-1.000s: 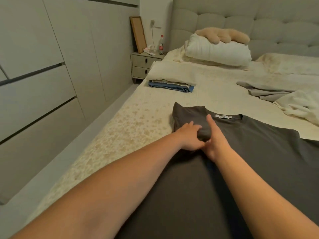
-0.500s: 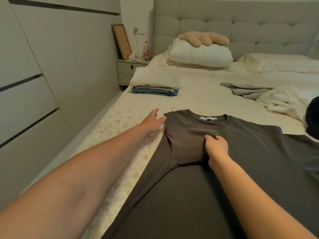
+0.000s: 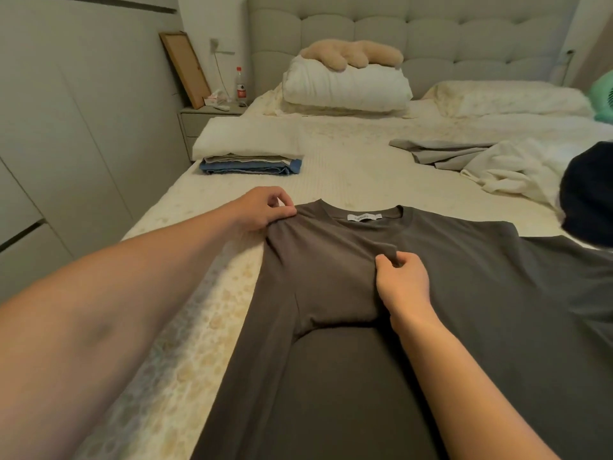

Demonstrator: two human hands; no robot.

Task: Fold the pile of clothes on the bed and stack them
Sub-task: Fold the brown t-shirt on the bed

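Bed point(image 3: 348, 167) — both hands pinch dark tee point(image 3: 464, 293): left point(image 3: 262, 210) shoulder, right point(image 3: 403, 280) sleeve.

A shirt point(image 3: 447, 277) lies flat on the bed point(image 3: 348, 180), nearest the viewer. Beyond it to the left sits a folded stack point(image 3: 250, 154); to the right, loose clothes point(image 3: 481, 161). Pillows point(image 3: 345, 86) lie against the headboard point(image 3: 431, 34), a nightstand point(image 3: 199, 116) left of the bed.
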